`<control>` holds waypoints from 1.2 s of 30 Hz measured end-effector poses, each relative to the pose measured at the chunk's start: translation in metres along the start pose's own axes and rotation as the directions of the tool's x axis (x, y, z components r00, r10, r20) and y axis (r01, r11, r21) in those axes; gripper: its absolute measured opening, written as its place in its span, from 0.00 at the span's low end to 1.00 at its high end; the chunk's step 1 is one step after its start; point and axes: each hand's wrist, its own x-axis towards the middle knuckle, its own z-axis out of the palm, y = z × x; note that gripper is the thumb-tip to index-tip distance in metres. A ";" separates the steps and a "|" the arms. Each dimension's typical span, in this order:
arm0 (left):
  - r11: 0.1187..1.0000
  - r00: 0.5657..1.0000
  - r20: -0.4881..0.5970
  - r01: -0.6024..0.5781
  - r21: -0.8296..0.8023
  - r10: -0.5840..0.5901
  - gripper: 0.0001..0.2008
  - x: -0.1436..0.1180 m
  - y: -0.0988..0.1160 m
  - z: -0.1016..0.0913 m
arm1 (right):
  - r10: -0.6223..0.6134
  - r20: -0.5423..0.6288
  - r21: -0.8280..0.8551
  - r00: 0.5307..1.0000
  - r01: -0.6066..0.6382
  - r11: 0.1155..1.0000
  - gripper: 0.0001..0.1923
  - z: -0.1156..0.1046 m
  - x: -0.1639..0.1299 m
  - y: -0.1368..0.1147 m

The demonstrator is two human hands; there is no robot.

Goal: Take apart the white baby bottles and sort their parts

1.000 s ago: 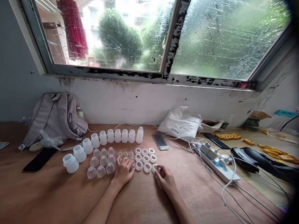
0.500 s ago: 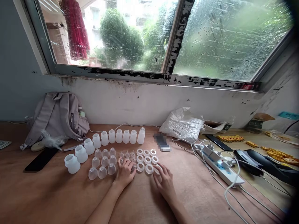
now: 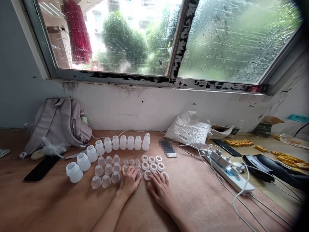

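Observation:
On the wooden table [image 3: 72, 206] lie rows of small plastic parts. White bottles [image 3: 123, 142] stand in a curved row at the back, clear domed caps [image 3: 106, 170] in front of them, tiny clear pieces [image 3: 131, 162] in the middle and white rings [image 3: 151, 159] to the right. My left hand [image 3: 129, 180] rests palm down with its fingertips on the tiny clear pieces. My right hand [image 3: 159, 190] lies flat beside it, fingers spread over the nearest white rings and touching them. Neither hand has lifted anything.
A grey backpack [image 3: 58, 124] and a black phone [image 3: 41, 168] sit at the left. A white plastic bag [image 3: 189, 130], a power strip [image 3: 229, 174] with tangled cables, a black device [image 3: 267, 166] and yellow parts [image 3: 238, 142] fill the right side. A window is behind.
My right hand has slid left from the outer ring toward the nearer rings beside my left hand. The left hand has stayed on the tiny clear pieces. The view shifted slightly.

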 end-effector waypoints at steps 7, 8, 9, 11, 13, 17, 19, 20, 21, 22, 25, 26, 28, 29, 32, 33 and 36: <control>1.000 1.000 -0.019 0.000 -0.012 -0.001 0.08 0.000 0.000 -0.002 | 0.010 0.012 0.090 1.000 -0.011 0.996 0.20 -0.002 0.000 0.000; 1.000 1.000 -0.029 0.001 -0.015 -0.001 0.08 0.001 0.001 -0.003 | 0.020 -0.011 0.100 1.000 -0.019 0.995 0.21 -0.004 0.003 0.001; 1.000 0.999 -0.042 0.001 -0.020 -0.002 0.08 0.001 0.001 -0.004 | 0.039 -0.046 0.113 0.998 -0.033 0.993 0.20 -0.005 0.007 0.002; 1.000 0.997 -0.077 -0.001 -0.031 -0.001 0.07 0.001 0.002 -0.005 | 0.094 -0.139 0.158 0.986 -0.072 0.985 0.20 -0.009 0.023 0.007; 0.999 0.994 -0.112 -0.007 -0.038 0.002 0.07 0.001 0.003 -0.007 | 0.160 -0.217 0.248 0.963 -0.104 0.963 0.19 -0.012 0.048 0.014; 0.999 0.985 -0.173 -0.023 -0.024 0.019 0.07 0.001 0.002 -0.009 | 0.359 -0.201 0.506 0.911 -0.218 0.835 0.23 -0.010 0.113 0.036; 0.999 0.982 -0.187 -0.027 -0.025 0.022 0.07 0.000 0.001 -0.010 | 0.447 -0.119 0.554 0.887 -0.314 0.771 0.29 -0.004 0.143 0.048; 0.999 0.982 -0.188 -0.028 -0.032 0.022 0.07 0.000 0.000 -0.011 | 0.463 -0.107 0.558 0.880 -0.332 0.760 0.32 -0.001 0.155 0.054; 0.999 0.983 -0.185 -0.032 -0.042 0.023 0.07 0.000 0.000 -0.012 | 0.475 -0.095 0.561 0.875 -0.347 0.752 0.34 0.002 0.165 0.059; 0.998 0.983 -0.181 -0.036 -0.051 0.026 0.08 -0.001 -0.001 -0.013 | 0.480 -0.085 0.562 0.873 -0.356 0.747 0.35 0.006 0.173 0.063; 0.996 0.986 -0.164 -0.051 -0.068 0.039 0.08 -0.002 -0.002 -0.016 | 0.457 -0.061 0.559 0.887 -0.349 0.752 0.30 0.013 0.185 0.073; 0.996 0.987 -0.155 -0.052 -0.072 0.041 0.09 -0.002 -0.003 -0.017 | 0.444 -0.057 0.556 0.894 -0.341 0.758 0.25 0.015 0.185 0.075; 0.995 0.991 -0.133 -0.045 -0.085 0.033 0.09 -0.003 -0.003 -0.019 | 0.424 -0.057 0.549 0.904 -0.326 0.770 0.17 0.017 0.182 0.078; 0.995 0.992 -0.120 -0.040 -0.093 0.029 0.09 -0.003 -0.003 -0.019 | 0.419 -0.061 0.544 0.906 -0.322 0.775 0.15 0.018 0.180 0.080; 0.993 0.996 -0.087 -0.037 -0.110 0.028 0.09 -0.003 -0.004 -0.018 | 0.414 -0.081 0.529 0.907 -0.313 0.789 0.16 0.020 0.174 0.084; 0.993 0.996 -0.079 -0.038 -0.114 0.029 0.08 -0.003 -0.004 -0.017 | 0.412 -0.089 0.524 0.907 -0.309 0.794 0.18 0.021 0.173 0.084; 0.991 0.998 -0.056 -0.042 -0.127 0.035 0.08 -0.004 -0.005 -0.015 | 0.395 -0.133 0.510 0.909 -0.280 0.814 0.22 0.022 0.175 0.081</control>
